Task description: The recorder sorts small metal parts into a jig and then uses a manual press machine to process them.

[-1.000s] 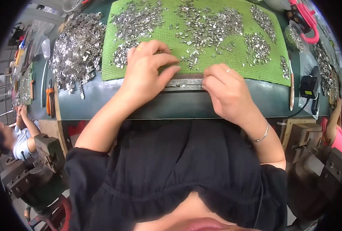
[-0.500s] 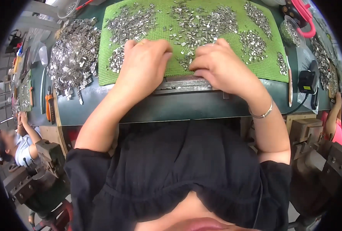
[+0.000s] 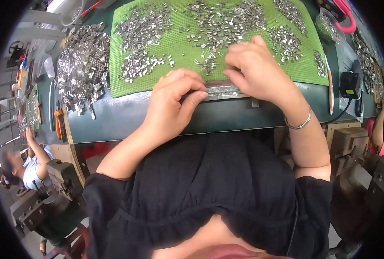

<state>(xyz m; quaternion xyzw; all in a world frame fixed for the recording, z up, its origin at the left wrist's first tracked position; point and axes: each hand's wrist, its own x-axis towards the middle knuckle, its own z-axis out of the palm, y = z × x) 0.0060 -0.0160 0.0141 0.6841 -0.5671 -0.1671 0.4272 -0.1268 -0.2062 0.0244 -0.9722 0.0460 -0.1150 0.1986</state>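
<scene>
A long narrow metal bar (image 3: 227, 90) with a row of small pieces along it lies at the near edge of a green textured mat (image 3: 177, 48). My left hand (image 3: 172, 97) is closed, thumb and forefinger pinched together over the bar's left part. What those fingertips hold, if anything, is too small to name. Curled above the bar's right part is my right hand (image 3: 254, 69), its fingers bent in towards the thumb; whatever is in them is hidden. Just beyond the bar, between my hands, sits a little heap of small metal pins (image 3: 208, 66).
Several piles of small metal pieces (image 3: 218, 32) cover the mat. Left of it rises a large heap of linked metal parts (image 3: 82, 64), with orange-handled pliers (image 3: 60, 123) nearby. A black power adapter (image 3: 350, 84) lies at right. A co-worker (image 3: 34, 166) sits at far left.
My left hand has come off the mat's small-parts pile, moving right and nearer to the bar, and now pinches there. My right hand has shifted slightly right.
</scene>
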